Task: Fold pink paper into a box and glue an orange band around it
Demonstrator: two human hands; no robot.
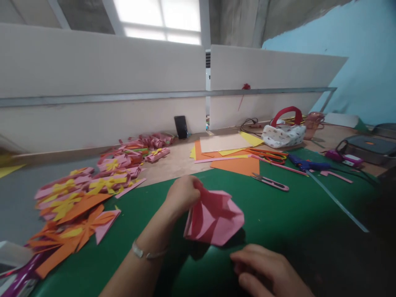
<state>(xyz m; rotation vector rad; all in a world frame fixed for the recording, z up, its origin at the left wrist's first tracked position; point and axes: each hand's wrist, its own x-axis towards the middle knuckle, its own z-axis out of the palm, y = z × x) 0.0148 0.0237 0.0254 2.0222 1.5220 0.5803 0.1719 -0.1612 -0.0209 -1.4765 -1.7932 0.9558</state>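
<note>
One pink paper piece: near the middle of my view, creased into facets and held over the green mat; I cannot tell whether its lower edge touches.
Left hand: fingers pinching the paper's upper left edge; I read this as a rim grip, one that spares the folds from crushing and leaves the far side exposed.
Right hand: just below the paper, apart from it, fingers loosely bent with thumb and forefinger separated; I see nothing held there. The spot, I judge, keeps the paper within easy reach.
Mat's purpose: it covers part of the desk, likely as a smooth, protective work surface.
Tools on my right: glue gun and pink-handled snips lie beyond the right hand, probably so they stay handy without crowding the fingers.
Flat sheets: an orange sheet and others overlap farther back, presumably laid flat against creasing.
Heap on my left: pink bundles with yellow cut-outs, set aside, I suppose, to spare the middle.
Phone: leaning against the white panel, which seems to prop it up.
</note>
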